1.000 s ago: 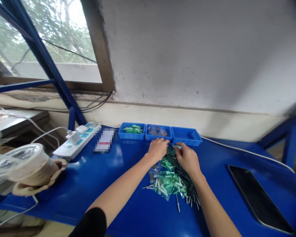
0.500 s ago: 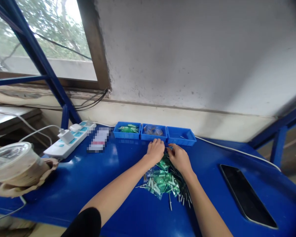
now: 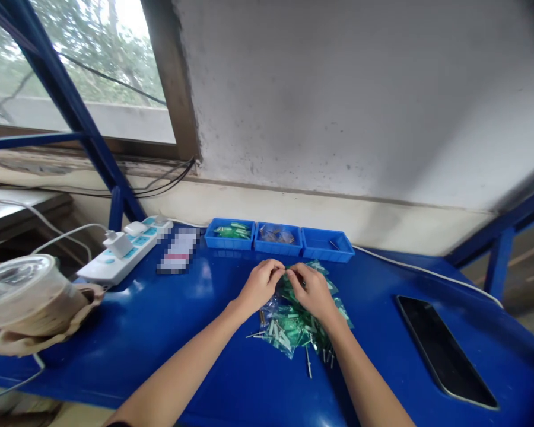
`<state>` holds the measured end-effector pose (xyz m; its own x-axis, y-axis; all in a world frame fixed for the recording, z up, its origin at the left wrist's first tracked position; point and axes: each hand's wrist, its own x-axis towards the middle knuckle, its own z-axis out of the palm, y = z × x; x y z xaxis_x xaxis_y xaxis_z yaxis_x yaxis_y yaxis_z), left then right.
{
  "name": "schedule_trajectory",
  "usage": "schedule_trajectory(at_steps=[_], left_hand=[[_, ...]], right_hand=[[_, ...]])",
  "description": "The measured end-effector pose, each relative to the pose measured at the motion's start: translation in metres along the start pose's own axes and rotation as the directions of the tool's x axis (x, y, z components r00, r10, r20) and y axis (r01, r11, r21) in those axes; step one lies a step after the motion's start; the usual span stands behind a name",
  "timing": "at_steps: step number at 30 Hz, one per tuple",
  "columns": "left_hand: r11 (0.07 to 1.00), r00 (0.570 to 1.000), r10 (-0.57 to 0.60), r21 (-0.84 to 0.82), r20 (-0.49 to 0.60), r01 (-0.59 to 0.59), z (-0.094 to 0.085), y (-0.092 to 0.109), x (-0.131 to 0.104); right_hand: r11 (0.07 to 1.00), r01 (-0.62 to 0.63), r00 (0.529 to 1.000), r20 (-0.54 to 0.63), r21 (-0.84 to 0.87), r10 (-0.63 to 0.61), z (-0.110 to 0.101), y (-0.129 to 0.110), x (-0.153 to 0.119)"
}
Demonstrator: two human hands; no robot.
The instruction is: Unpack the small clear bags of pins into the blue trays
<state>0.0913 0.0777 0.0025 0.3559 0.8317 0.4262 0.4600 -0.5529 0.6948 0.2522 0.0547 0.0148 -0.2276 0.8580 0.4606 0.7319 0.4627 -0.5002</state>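
Green packets (image 3: 289,329): heaped, lower centre of frame.
Left hand (image 3: 260,284): fingertips pinched narrow, mid-frame; contents unclear.
Right hand (image 3: 314,290): fingertips narrow, just beside left; contents unclear.
Blue bins (image 3: 327,255): row of three above heap.

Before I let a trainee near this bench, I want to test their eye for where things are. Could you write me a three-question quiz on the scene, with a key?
1. True or false: the dark phone lies to the right of both the left hand and the right hand.

2. Multiple choice: in the row of three blue trays, which one holds the green packets?
A) the left one
B) the middle one
C) the right one

3. Fill in one word: the white power strip lies to the ____ of the trays.

Key: 1 true; 2 A; 3 left.
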Motion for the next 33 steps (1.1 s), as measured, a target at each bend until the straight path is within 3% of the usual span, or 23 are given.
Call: schedule_trajectory(at_steps=[6, 15, 18, 20, 22, 24, 25, 26, 28, 30, 33], left_hand=[[0.999, 0.999, 0.028, 0.044, -0.04, -0.026, -0.001, 0.005, -0.003], [1.0, 1.0, -0.026, 0.015, 0.001, 0.026, -0.011, 0.011, -0.003], [0.995, 0.994, -0.101, 0.018, 0.048, 0.1, -0.019, 0.014, -0.01], [0.992, 0.987, -0.118, 0.06, 0.11, 0.112, -0.024, 0.015, -0.017], [0.988, 0.974, -0.111, 0.127, 0.199, 0.086, -0.027, 0.015, -0.024], [0.979, 0.952, -0.115, 0.196, 0.284, 0.06, -0.027, 0.014, -0.029], [0.973, 0.94, -0.125, 0.223, 0.316, 0.054, -0.026, 0.014, -0.031], [0.968, 0.932, -0.136, 0.245, 0.335, 0.053, -0.024, 0.013, -0.032], [0.96, 0.926, -0.152, 0.274, 0.345, 0.056, -0.02, 0.012, -0.031], [0.956, 0.929, -0.157, 0.287, 0.336, 0.058, -0.018, 0.011, -0.03], [0.955, 0.93, -0.162, 0.291, 0.33, 0.063, -0.022, 0.009, -0.029]], right_hand=[[0.999, -0.032, 0.999, -0.023, 0.021, 0.033, -0.001, 0.0, 0.0], [0.998, 0.055, 0.998, 0.017, -0.036, -0.055, -0.014, -0.01, 0.0], [0.994, 0.067, 0.982, -0.173, -0.083, -0.08, -0.026, -0.012, -0.001], [0.991, 0.006, 0.899, -0.432, -0.137, -0.065, -0.035, -0.012, -0.002], [0.98, -0.098, 0.751, -0.659, -0.174, -0.042, -0.045, -0.009, -0.001], [0.964, -0.201, 0.624, -0.781, -0.177, -0.013, -0.055, -0.004, 0.004], [0.953, -0.253, 0.598, -0.801, -0.168, 0.018, -0.059, -0.001, 0.007], [0.937, -0.309, 0.61, -0.79, -0.161, 0.065, -0.062, 0.003, 0.011], [0.885, -0.428, 0.725, -0.653, -0.18, 0.218, -0.065, 0.013, 0.016], [0.84, -0.49, 0.838, -0.391, -0.234, 0.38, -0.06, 0.022, 0.014], [0.877, -0.418, 0.907, -0.061, -0.237, 0.416, -0.041, 0.026, 0.002]])
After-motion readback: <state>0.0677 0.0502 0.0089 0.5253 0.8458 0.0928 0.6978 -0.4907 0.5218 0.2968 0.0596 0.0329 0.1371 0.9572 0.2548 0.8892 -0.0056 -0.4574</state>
